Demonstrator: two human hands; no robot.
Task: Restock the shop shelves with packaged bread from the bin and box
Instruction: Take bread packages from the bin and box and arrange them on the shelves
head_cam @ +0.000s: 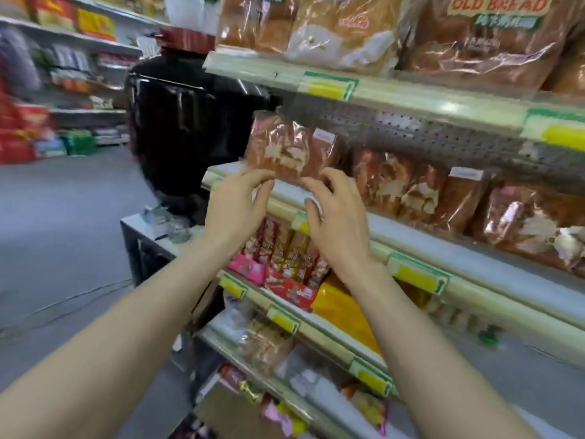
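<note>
A clear bag of brown bread [285, 147] stands upright at the left end of the middle shelf [411, 229]. My left hand [235, 207] pinches its lower left corner with thumb and fingers. On its lower right corner my right hand [335, 213] has its fingertips pinched. More bagged bread [421, 191] lines the same shelf to the right. Large loaves [474, 36] fill the top shelf. No bin or box is visible.
Below, shelves hold red and gold snack sticks [285, 258], a yellow pack [345, 312] and other bagged goods. A big black jar [186, 128] stands on a low white stand [142, 229] left of the shelving. The grey aisle floor [63, 232] opens to the left.
</note>
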